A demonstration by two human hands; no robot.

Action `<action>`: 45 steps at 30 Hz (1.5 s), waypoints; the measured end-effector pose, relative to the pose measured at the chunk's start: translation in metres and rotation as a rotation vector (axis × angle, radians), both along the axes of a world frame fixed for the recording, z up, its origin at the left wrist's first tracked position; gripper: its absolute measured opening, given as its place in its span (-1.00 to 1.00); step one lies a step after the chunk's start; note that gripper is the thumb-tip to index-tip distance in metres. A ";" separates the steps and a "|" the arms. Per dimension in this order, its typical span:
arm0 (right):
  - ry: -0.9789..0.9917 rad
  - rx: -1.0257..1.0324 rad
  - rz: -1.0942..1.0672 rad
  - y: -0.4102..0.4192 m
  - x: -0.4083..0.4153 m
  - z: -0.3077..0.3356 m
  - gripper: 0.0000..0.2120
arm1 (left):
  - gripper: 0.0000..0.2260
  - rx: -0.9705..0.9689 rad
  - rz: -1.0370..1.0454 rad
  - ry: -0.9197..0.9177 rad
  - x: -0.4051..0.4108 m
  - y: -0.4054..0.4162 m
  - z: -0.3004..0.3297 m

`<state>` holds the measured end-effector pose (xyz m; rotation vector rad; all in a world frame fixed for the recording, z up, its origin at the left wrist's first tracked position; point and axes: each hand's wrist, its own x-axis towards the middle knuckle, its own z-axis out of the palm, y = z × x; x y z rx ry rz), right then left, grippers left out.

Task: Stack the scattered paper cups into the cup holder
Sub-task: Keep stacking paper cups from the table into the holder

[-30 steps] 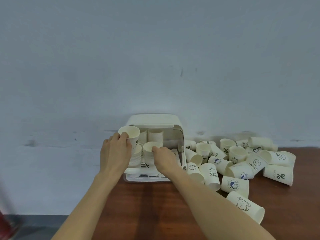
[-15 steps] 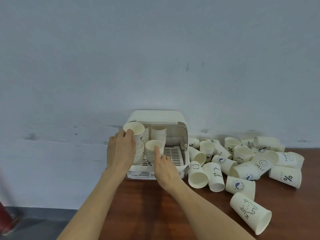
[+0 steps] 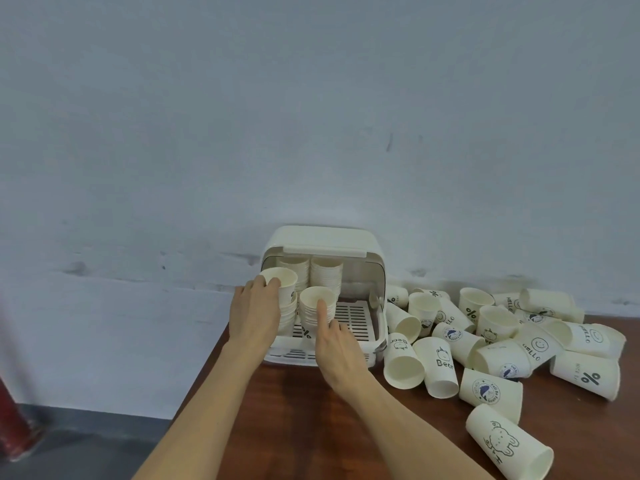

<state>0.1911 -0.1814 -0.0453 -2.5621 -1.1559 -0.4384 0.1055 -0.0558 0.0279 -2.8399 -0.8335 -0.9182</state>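
A cream cup holder with its lid up stands against the wall on the wooden table. Stacks of paper cups fill its back. My left hand grips the top cup of the front left stack. My right hand rests its thumb and fingers against the front middle stack. Several loose cups lie scattered to the right of the holder.
The grey wall runs right behind the holder. The table's left edge falls away diagonally beside my left forearm to a grey floor. A red object stands at the far left. A bear-print cup lies nearest me on the right.
My right hand has slid back toward me, from over the stack's rim to its front side. My left hand keeps its hold on the top cup.
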 end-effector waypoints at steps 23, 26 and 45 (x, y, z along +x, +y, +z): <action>0.019 0.045 -0.072 -0.042 -0.003 0.025 -0.32 | -0.53 -0.077 -0.093 0.163 -0.017 -0.076 -0.031; 0.052 0.054 -0.159 -0.071 0.003 0.034 -0.43 | -0.65 -0.054 -0.146 0.189 -0.014 -0.105 -0.029; 0.148 0.006 -0.582 -0.255 0.042 0.041 -0.77 | -0.73 0.052 -0.699 0.225 0.003 -0.272 -0.048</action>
